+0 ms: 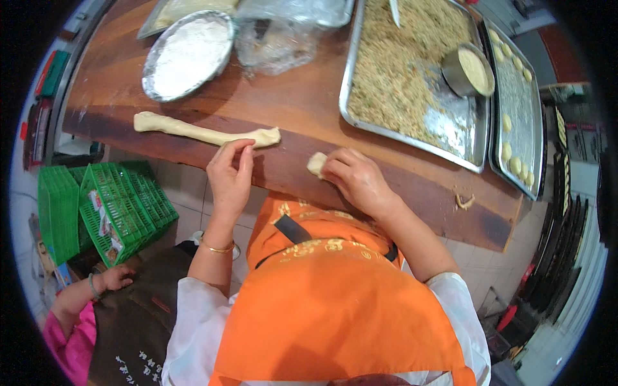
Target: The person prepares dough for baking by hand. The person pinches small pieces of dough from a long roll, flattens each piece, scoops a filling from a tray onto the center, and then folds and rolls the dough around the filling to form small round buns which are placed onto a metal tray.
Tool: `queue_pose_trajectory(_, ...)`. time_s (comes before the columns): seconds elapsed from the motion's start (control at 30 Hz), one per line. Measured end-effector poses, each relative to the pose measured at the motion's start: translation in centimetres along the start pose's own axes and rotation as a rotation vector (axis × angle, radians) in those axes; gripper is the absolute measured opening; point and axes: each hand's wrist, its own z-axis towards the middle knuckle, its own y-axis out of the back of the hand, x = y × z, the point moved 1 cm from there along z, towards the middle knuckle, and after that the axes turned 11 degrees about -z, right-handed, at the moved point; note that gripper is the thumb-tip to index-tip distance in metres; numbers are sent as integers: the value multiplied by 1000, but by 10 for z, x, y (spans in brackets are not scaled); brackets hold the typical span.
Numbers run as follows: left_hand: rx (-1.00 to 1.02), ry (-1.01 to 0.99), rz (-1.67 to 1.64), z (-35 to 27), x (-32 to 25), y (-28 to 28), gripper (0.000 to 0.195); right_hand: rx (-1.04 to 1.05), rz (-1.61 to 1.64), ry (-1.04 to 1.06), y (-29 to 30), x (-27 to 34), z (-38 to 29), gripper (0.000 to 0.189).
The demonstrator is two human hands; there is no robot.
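Note:
A long rope of pale dough (193, 131) lies along the near side of the wooden table (289, 103). My left hand (231, 169) is at its right end, thumb and forefinger curved close together; whether they pinch any dough cannot be told. To the right, my right hand (355, 176) has its fingertips on a small piece of dough (316, 164) at the table's front part. Behind the rope stands a round metal bowl of white flour (188, 55). A large metal tray (410, 137) of crumbly, light brown filling is beyond my right hand, with a metal cup (451, 75) of pale contents in it.
Several dough pieces sit on a narrow tray (519, 111) at the right. Clear plastic wrap (277, 46) lies at the back. A dough scrap (464, 201) is near the right corner. Green crates (125, 207) and a co-worker's hand (117, 278) are at lower left.

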Motion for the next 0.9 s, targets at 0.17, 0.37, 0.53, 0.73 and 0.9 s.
queue_pose_trajectory(0.17,-250,-317,423,34,34,84,29,24,45,-12,15,19,47,13)
queue_pose_trajectory(0.37,-213,-207,939,98,91,175,61,-25,-191,184,-58,49,118,31)
queue_pose_trajectory(0.53,28,-229,786,138,105,217,51,45,-183,202,-82,39,126,22)
queue_pose_trajectory(0.73,97,-329,641,118,14,190,47,-6,-229,56,2,29,93,20)
queue_pose_trajectory(0.9,178,-188,845,99,28,155,49,81,-160,-41,-9,-2,53,22)
